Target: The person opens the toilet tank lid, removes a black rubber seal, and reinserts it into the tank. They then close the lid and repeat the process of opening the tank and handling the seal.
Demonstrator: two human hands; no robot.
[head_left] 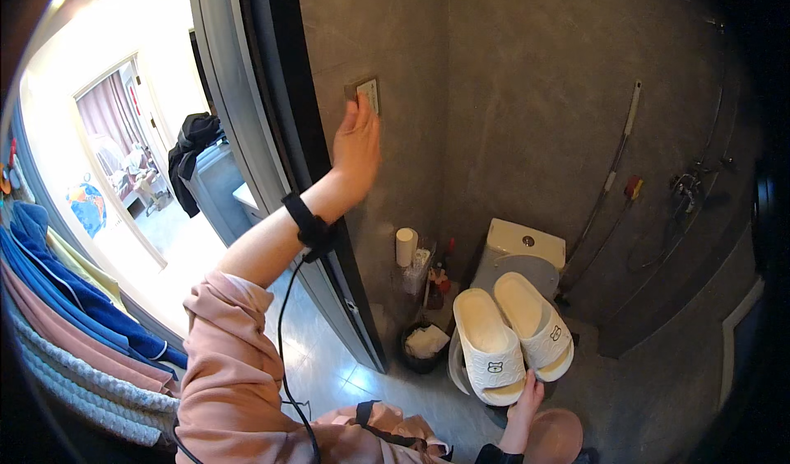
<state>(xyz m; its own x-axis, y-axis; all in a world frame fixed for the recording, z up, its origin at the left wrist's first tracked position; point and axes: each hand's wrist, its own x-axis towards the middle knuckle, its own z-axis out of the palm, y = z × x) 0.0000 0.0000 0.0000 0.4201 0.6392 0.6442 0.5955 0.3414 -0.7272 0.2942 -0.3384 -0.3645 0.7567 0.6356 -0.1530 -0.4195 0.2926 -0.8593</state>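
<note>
My left hand (358,151) is raised against the grey wall, its fingers stretched out flat over a wall switch (372,88). The fingertips overlap the switch plate; whether they press it I cannot tell. A black band circles my left wrist, and a black cable hangs from it. Low on the right, my right hand (527,402) grips a pair of cream slide slippers (489,345) at their open-toe ends. Both slippers are held side by side, with small bear faces on their straps. They partly hide the toilet (524,240) behind them.
A dark bin (415,363) with a white liner stands left of the toilet. A pink basin (555,435) is below my right hand. The door frame (288,93) rises beside my left arm. Towels (78,299) hang at far left; a shower tap (685,188) is at right.
</note>
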